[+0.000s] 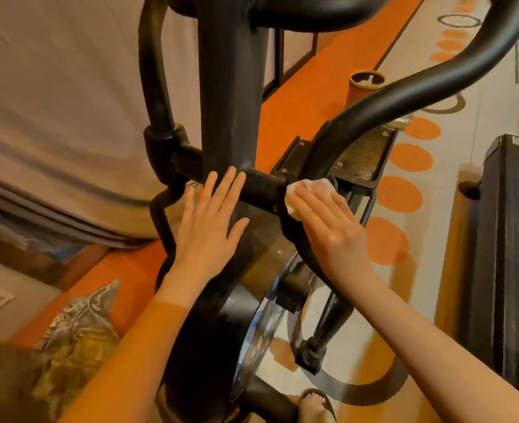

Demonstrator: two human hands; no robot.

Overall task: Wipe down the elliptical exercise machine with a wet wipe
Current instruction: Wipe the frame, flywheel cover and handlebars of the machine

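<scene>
The black elliptical machine [230,96] fills the middle of the head view, with its upright post, curved arm bars and flywheel housing below. My left hand [209,227] lies flat with straight fingers against the base of the post and the cross axle. My right hand [328,221] presses a crumpled white wet wipe [310,186] onto the joint where the right arm bar meets the axle; the fingers lie nearly straight over the wipe. Most of the wipe is hidden under the hand.
A bed with a beige sheet [63,102] stands left. An orange cylinder container [363,90] sits on the orange-patterned rug [404,193]. A black ribbed unit [511,239] stands right. The right pedal [365,157] lies beyond my hand. A sandalled foot [316,404] is below.
</scene>
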